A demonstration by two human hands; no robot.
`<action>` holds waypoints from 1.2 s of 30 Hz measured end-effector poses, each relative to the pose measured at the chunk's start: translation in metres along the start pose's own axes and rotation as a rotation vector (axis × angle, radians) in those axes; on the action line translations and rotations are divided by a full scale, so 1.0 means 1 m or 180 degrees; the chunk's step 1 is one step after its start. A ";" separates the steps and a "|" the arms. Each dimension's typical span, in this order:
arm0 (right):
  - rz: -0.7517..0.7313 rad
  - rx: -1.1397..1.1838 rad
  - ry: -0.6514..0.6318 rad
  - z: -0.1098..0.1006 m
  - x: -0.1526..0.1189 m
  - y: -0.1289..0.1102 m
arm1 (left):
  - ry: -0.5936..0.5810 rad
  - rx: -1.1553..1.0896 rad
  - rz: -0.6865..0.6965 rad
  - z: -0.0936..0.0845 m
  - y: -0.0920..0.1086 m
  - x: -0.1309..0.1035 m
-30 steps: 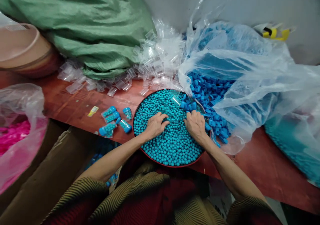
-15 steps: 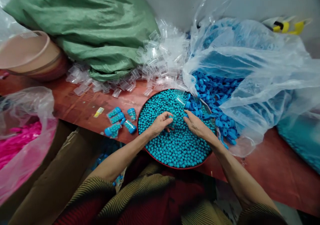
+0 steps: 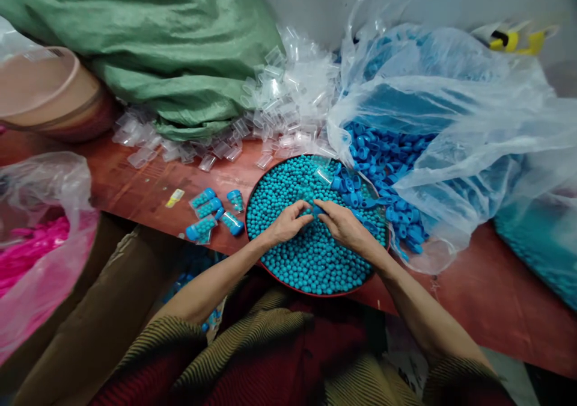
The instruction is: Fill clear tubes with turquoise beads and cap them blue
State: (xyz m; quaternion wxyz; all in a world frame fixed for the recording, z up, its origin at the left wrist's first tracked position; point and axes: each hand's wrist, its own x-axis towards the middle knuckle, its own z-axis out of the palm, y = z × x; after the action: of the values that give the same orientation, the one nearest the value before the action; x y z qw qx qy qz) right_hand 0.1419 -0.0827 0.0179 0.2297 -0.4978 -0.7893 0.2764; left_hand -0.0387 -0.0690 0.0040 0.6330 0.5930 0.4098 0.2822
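Red table, grey wall
The wall is seen beyond the table's far edge, dimly lit; the table's surface is marked by scuffs.

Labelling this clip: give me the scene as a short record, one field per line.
Left hand: over the tray, fingers curled; held item unclear
Right hand: pinching a blue cap
Tray contents: blue beads, loose caps toward far right
Left of tray: capped tubes with beads
Behind tray: clear tubes, green sack
Right of tray: plastic bag, more caps
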 end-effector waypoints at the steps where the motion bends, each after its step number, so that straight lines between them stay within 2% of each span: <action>1: 0.0009 0.0049 -0.0055 -0.001 -0.002 0.000 | -0.0044 -0.0099 -0.0082 0.000 0.001 -0.001; 5: 0.0304 -0.0023 -0.0222 -0.012 -0.015 0.005 | -0.0040 -0.0322 -0.0188 -0.001 0.000 -0.004; 9: 0.0552 -0.0124 0.0349 -0.013 -0.017 0.001 | 0.0025 -0.0237 -0.0162 0.002 -0.002 -0.005; 13: 0.0520 0.0690 0.0376 0.000 -0.012 -0.011 | 0.0075 -0.0291 -0.0045 0.009 0.000 -0.007; 15: 0.0693 0.1198 0.0459 0.006 -0.011 -0.015 | 0.0139 -0.0292 -0.0015 0.011 0.001 -0.008; 18: 0.1016 0.1852 0.0791 0.012 -0.013 -0.017 | 0.0164 -0.0270 -0.0027 0.011 0.003 -0.009; 25: 0.1207 0.2199 0.1283 0.013 -0.013 -0.019 | 0.0222 0.0169 0.0208 0.012 0.008 -0.012; 28: 0.1260 0.2098 0.1314 0.014 -0.014 -0.021 | 0.0298 0.0299 0.0302 0.014 0.008 -0.015; 31: 0.1316 0.2180 0.1240 0.015 -0.018 -0.022 | 0.0286 0.0212 0.0211 0.015 0.006 -0.018; 36: 0.1292 0.2321 0.0859 0.013 -0.023 -0.020 | 0.0188 -0.0113 -0.0061 0.017 0.007 -0.018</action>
State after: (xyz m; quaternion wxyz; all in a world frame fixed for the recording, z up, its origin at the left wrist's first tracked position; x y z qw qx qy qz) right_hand 0.1295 -0.1134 0.0192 0.4325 -0.5608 -0.4892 0.5090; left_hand -0.0321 -0.0924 0.0134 0.6337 0.5692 0.4289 0.3007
